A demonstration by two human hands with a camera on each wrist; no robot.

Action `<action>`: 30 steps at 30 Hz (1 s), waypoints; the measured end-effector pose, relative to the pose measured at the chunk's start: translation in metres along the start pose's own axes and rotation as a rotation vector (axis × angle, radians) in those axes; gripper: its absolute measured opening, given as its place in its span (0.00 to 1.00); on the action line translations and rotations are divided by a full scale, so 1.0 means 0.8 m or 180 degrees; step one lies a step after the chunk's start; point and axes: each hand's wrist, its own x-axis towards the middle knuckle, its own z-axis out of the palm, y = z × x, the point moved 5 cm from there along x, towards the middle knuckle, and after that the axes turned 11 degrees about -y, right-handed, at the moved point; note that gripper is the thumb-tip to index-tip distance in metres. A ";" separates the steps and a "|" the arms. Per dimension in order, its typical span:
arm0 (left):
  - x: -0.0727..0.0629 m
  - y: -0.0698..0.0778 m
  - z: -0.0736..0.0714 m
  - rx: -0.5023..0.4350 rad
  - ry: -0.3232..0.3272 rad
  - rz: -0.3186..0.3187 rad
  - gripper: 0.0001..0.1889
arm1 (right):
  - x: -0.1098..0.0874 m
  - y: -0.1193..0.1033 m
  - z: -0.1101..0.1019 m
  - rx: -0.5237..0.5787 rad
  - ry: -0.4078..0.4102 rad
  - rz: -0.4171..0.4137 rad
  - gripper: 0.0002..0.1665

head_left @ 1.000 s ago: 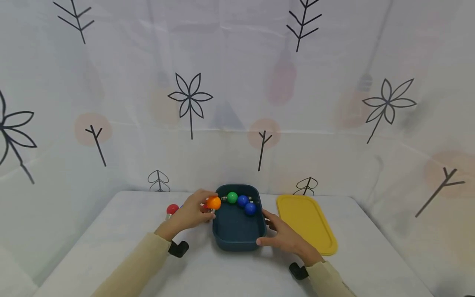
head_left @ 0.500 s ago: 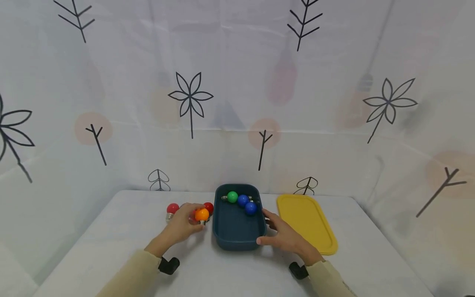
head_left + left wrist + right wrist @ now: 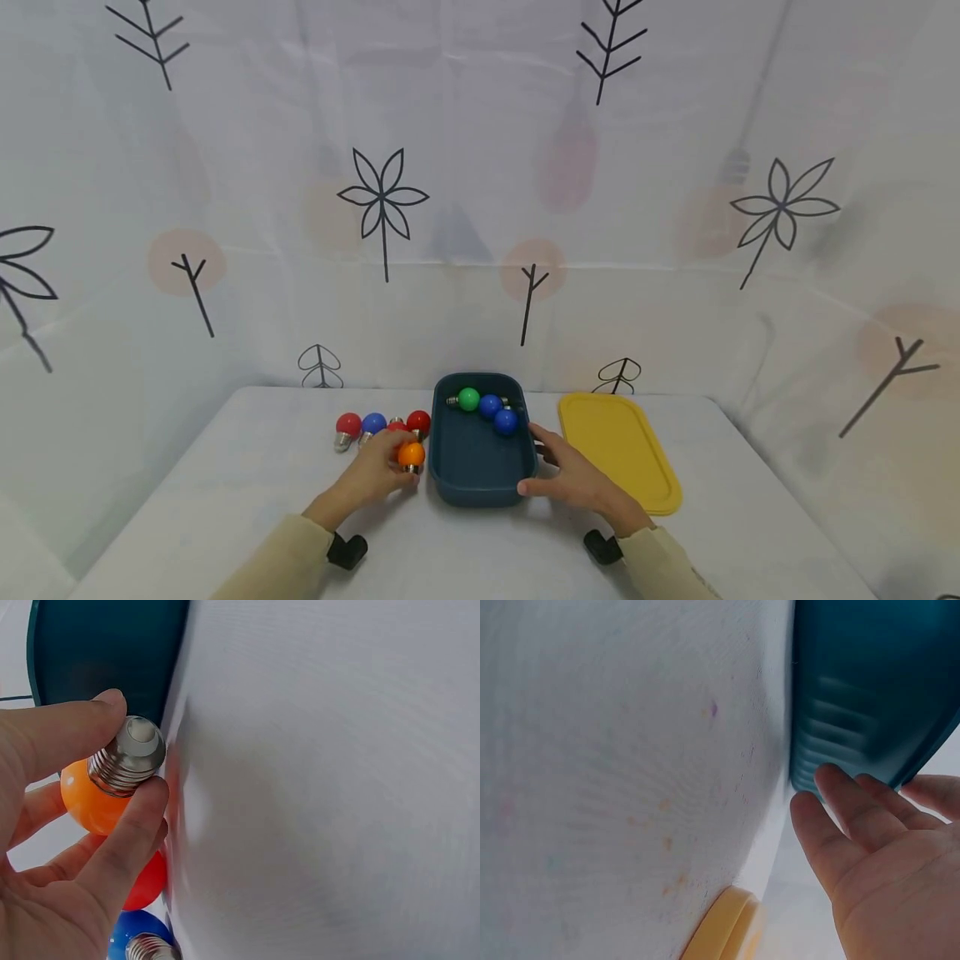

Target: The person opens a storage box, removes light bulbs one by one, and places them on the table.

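My left hand (image 3: 367, 477) pinches an orange light bulb (image 3: 410, 454) just left of the dark blue box (image 3: 480, 493). In the left wrist view, thumb and fingertips meet around the bulb's metal screw base (image 3: 127, 761). My right hand (image 3: 573, 482) rests against the box's right side with its fingers fairly straight. Inside the box, toward the back, lie a green bulb (image 3: 468, 399) and two blue bulbs (image 3: 506, 422). Beyond the left hand are red bulbs (image 3: 418, 422) and a blue bulb (image 3: 373, 423); one red bulb is partly hidden behind the fingers.
A yellow lid (image 3: 621, 454) lies flat on the white tabletop (image 3: 750, 508), right of the box. Another red bulb (image 3: 348, 425) lies at the left end of the group. A patterned white cloth (image 3: 465, 325) hangs behind the table.
My left hand has moved from the box's left rim leftward and down toward the table, still pinching the orange bulb. My right hand and the bulbs inside the box stay put.
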 end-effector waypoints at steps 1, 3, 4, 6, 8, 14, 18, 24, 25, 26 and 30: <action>0.000 -0.001 0.001 0.0017 -0.0011 0.0007 0.29 | 0.000 0.000 0.000 0.0005 -0.0001 -0.0002 0.58; 0.001 -0.002 0.002 0.0034 -0.0026 0.0015 0.30 | 0.000 -0.001 0.000 -0.0006 0.0001 0.0000 0.58; 0.001 -0.002 0.002 0.0039 -0.0031 0.0018 0.30 | 0.000 -0.001 0.000 -0.0016 0.0005 0.0003 0.58; 0.001 -0.002 0.002 0.0055 -0.0044 0.0025 0.30 | 0.000 -0.001 0.000 -0.0028 0.0017 0.0009 0.58; 0.001 -0.002 0.002 0.0075 -0.0068 0.0022 0.29 | -0.001 0.000 0.000 -0.0040 0.0025 0.0020 0.58; -0.001 0.000 0.002 0.0170 -0.0138 -0.0012 0.29 | 0.001 0.002 0.001 -0.0036 0.0014 0.0020 0.57; -0.002 0.002 0.001 0.0176 -0.0136 0.0000 0.29 | 0.001 0.002 0.001 -0.0037 0.0017 0.0030 0.57; -0.005 0.001 0.001 0.0170 -0.0098 -0.0035 0.30 | 0.001 0.001 0.001 -0.0036 0.0010 0.0012 0.58; -0.005 0.000 0.001 0.0171 -0.0089 -0.0049 0.30 | 0.000 0.001 0.001 -0.0034 0.0008 0.0003 0.58; -0.006 -0.001 0.002 0.0164 -0.0084 -0.0057 0.30 | 0.000 0.000 0.001 -0.0028 0.0001 0.0002 0.58; -0.008 -0.005 0.002 0.0164 -0.0071 -0.0065 0.30 | 0.000 0.000 0.001 -0.0010 -0.0006 -0.0035 0.58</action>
